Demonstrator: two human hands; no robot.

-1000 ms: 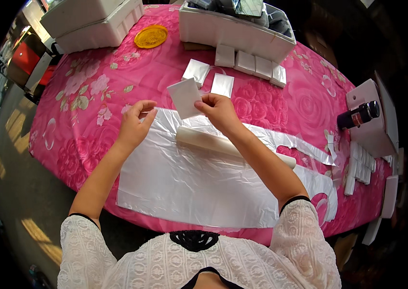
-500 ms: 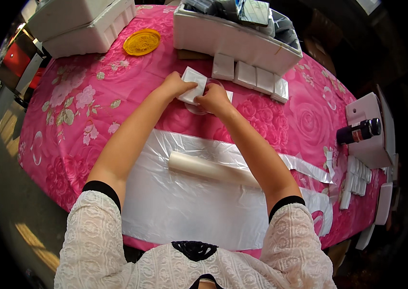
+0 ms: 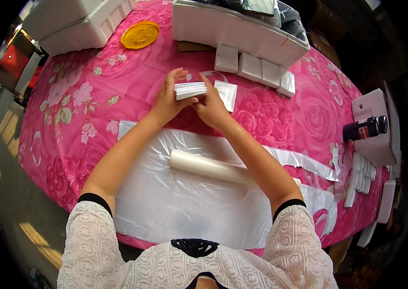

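Note:
Between my two hands is a stack of thin white square packets (image 3: 190, 90), its layered edges facing me. My left hand (image 3: 166, 98) grips the stack's left side, with the fingers raised past it. The right side is held by my right hand (image 3: 209, 105), thumb beneath the near edge. Just right of my right hand, a white square packet (image 3: 226, 94) lies flat on the cloth. A clear round band (image 3: 216, 76) shows partly behind my hands. Below my wrists, a pale roll (image 3: 208, 167) rests on a sheet of clear plastic (image 3: 175, 207).
A white foam box (image 3: 237, 29) full of dark items stands at the back, with stacks of white packets (image 3: 261, 71) along its front. Beyond my left hand are a yellow dish (image 3: 140, 35) of rubber bands and another foam box (image 3: 86, 29). A dark bottle (image 3: 365, 128) is at right.
The stack has been lifted and tilted upright, so its edges now show instead of its flat top. Both hands have come slightly nearer and closed around its sides.

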